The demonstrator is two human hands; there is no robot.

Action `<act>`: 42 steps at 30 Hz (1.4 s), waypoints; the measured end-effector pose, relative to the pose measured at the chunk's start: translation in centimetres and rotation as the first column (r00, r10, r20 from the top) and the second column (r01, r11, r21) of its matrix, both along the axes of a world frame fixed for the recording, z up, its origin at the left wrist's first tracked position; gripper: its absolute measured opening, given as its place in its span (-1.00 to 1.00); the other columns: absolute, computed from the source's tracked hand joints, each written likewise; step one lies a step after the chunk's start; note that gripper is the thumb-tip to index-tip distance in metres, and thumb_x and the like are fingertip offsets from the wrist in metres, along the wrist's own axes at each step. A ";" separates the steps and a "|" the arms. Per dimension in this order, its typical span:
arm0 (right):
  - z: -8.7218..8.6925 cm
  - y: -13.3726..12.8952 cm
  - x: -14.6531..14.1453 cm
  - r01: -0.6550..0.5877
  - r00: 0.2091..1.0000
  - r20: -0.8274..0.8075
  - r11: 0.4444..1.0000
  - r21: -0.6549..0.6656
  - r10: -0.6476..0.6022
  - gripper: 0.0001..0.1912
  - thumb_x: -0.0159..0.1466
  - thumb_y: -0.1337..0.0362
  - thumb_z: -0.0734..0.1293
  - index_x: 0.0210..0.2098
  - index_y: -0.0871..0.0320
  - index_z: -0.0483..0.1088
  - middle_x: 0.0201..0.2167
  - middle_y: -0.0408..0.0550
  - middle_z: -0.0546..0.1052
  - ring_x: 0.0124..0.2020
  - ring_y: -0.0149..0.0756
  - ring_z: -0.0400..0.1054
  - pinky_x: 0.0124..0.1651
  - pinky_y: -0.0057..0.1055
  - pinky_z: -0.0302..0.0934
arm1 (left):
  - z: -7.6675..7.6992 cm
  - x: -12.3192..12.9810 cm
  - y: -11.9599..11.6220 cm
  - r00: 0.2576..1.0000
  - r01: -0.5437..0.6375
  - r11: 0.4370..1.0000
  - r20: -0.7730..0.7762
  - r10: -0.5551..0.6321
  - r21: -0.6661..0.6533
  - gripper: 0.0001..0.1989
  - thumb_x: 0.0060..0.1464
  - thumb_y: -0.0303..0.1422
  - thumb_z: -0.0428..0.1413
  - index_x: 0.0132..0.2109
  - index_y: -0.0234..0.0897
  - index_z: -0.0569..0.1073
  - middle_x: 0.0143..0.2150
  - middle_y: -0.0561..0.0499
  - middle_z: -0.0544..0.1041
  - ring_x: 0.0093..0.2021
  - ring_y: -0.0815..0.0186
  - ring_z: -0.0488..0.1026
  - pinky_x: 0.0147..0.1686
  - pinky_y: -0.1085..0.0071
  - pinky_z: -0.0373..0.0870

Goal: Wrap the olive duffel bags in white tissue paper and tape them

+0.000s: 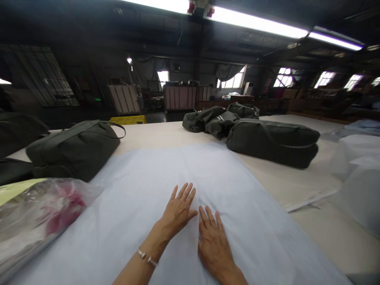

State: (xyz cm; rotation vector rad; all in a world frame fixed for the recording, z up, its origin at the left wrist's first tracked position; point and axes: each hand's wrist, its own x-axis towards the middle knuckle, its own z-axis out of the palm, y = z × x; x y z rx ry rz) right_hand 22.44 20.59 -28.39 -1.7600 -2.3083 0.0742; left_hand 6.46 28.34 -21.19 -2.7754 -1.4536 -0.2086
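Note:
A large pale blue-white sheet [142, 174], thin and lightly creased, is spread over the table in front of me. My left hand [179, 209] lies on it with fingers stretched out and holds nothing; a bracelet circles that wrist. Just to the right and a little closer, my right hand [214, 245] rests flat on the same sheet, fingers extended. Between the two hands runs an edge or fold of the sheet, reaching toward the near side. I cannot tell whether it is a separate layer.
Dark green bags stand on the table [154, 136]: one bag [77, 146] at left, a long bag [273, 140] at right, several piled behind it. Clear plastic packaging [56, 206] with pink inside lies near left. White sheets [362, 170] are at far right. A yellow crate [127, 119] is beyond.

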 end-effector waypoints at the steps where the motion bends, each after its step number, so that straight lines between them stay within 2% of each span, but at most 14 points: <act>1: 0.0 0.0 0.0 -0.003 1.000 0.010 1.000 -0.014 0.003 -0.37 0.26 0.38 0.13 0.33 0.11 0.08 0.41 -0.15 -0.04 0.43 -0.11 -0.22 0.44 -0.03 -0.44 | -1.3 0.1 0.5 1.000 0.023 1.000 0.009 -0.023 0.021 -0.37 0.25 -0.06 -0.03 0.36 -0.25 0.11 0.39 -0.17 0.13 0.38 0.06 0.06 0.30 -0.04 0.08; 4: 0.1 0.0 0.0 -0.003 1.000 0.020 0.999 -0.040 0.004 -0.35 0.25 0.43 0.11 0.34 0.15 0.06 0.41 -0.15 -0.08 0.44 -0.13 -0.27 0.44 -0.06 -0.51 | -5.1 0.0 0.6 0.998 0.002 1.000 0.059 -0.003 0.009 -0.33 0.30 -0.01 -0.17 0.40 -0.27 -0.02 0.43 -0.14 0.01 0.42 0.12 -0.08 0.34 -0.03 -0.01; 7: 0.3 0.0 0.0 0.008 1.000 0.010 0.997 -0.073 -0.007 -0.31 0.23 0.43 0.11 0.36 0.15 0.00 0.42 -0.16 -0.10 0.44 -0.14 -0.30 0.44 -0.07 -0.53 | -6.7 -0.6 0.3 0.989 -0.030 1.000 0.146 0.030 0.001 -0.31 0.32 0.00 -0.25 0.42 -0.28 -0.15 0.45 -0.12 -0.10 0.44 0.17 -0.19 0.36 0.03 -0.06; 12: 0.4 -1.0 0.1 -0.020 1.000 0.019 0.988 -0.154 0.023 -0.31 0.19 0.43 0.13 0.33 0.12 0.09 0.42 -0.20 -0.15 0.44 -0.14 -0.30 0.44 -0.04 -0.51 | -5.8 -0.8 0.2 0.981 0.021 0.998 0.192 -0.011 -0.053 -0.37 0.33 -0.01 -0.28 0.41 -0.21 -0.07 0.44 -0.05 -0.01 0.44 0.20 -0.14 0.37 0.05 -0.08; 17: -0.2 -1.6 0.0 0.028 0.999 0.041 0.992 -0.121 -0.023 -0.32 0.23 0.38 0.13 0.35 0.09 0.03 0.42 -0.25 -0.16 0.44 -0.14 -0.32 0.44 -0.03 -0.46 | -5.1 -0.6 0.0 0.980 0.041 0.995 0.197 -0.023 -0.090 -0.43 0.35 -0.06 -0.29 0.39 -0.18 0.00 0.42 -0.03 0.06 0.42 0.19 -0.08 0.36 0.01 -0.06; 21: 0.0 -1.0 -0.4 0.069 0.997 0.031 0.991 -0.115 -0.065 -0.33 0.26 0.35 0.13 0.36 0.07 -0.01 0.42 -0.24 -0.17 0.44 -0.13 -0.34 0.44 0.00 -0.46 | -5.3 -0.8 -0.1 0.977 0.041 0.998 0.211 -0.029 -0.050 -0.45 0.36 -0.09 -0.28 0.39 -0.15 -0.02 0.42 -0.02 0.05 0.43 0.21 -0.09 0.35 0.06 -0.04; 24: 0.5 -0.5 -0.6 0.077 0.997 0.023 0.989 -0.123 -0.075 -0.36 0.28 0.36 0.11 0.35 0.08 0.04 0.42 -0.20 -0.17 0.44 -0.12 -0.35 0.44 0.01 -0.46 | -5.4 -0.9 0.0 0.976 0.044 0.998 0.215 -0.031 -0.054 -0.46 0.37 -0.10 -0.29 0.39 -0.16 -0.01 0.42 -0.01 0.05 0.43 0.22 -0.08 0.35 0.06 -0.03; 31: 2.2 -0.1 -0.9 0.080 0.997 -0.006 0.975 -0.209 -0.083 -0.38 0.27 0.35 0.11 0.33 0.13 0.07 0.41 -0.14 -0.13 0.44 -0.11 -0.36 0.43 0.02 -0.44 | -5.4 -0.7 0.1 0.975 0.057 0.998 0.215 -0.054 -0.006 -0.49 0.37 -0.14 -0.28 0.38 -0.12 0.03 0.39 0.00 0.15 0.41 0.25 -0.03 0.34 0.09 -0.01; 38: 2.0 0.3 -0.8 0.086 0.993 -0.055 0.969 -0.230 -0.101 -0.36 0.27 0.36 0.10 0.34 0.16 0.04 0.42 -0.10 -0.14 0.44 -0.11 -0.40 0.43 0.01 -0.52 | -6.3 -0.7 0.2 0.984 0.078 0.994 0.154 -0.088 0.074 -0.51 0.38 -0.18 -0.29 0.38 -0.12 0.03 0.39 0.04 0.15 0.40 0.26 0.00 0.33 0.10 0.01; 40: 2.8 0.6 -0.6 0.061 0.990 -0.109 0.959 -0.278 -0.095 -0.38 0.28 0.31 0.11 0.34 0.17 0.05 0.42 -0.09 -0.10 0.44 -0.12 -0.37 0.43 0.01 -0.49 | -6.5 -0.6 0.2 0.986 0.084 0.993 0.138 -0.095 0.084 -0.51 0.38 -0.18 -0.28 0.38 -0.11 0.04 0.39 0.05 0.15 0.40 0.25 0.01 0.32 0.08 0.02; 42: 4.4 0.5 -0.2 0.039 0.974 -0.193 0.931 -0.362 -0.116 -0.40 0.31 0.22 0.11 0.33 0.19 0.08 0.40 -0.04 -0.01 0.44 -0.12 -0.28 0.43 0.02 -0.39 | -6.7 -0.5 0.2 0.988 0.082 0.992 0.122 -0.094 0.097 -0.51 0.37 -0.16 -0.26 0.38 -0.09 0.05 0.39 0.07 0.15 0.40 0.23 0.01 0.32 0.06 0.03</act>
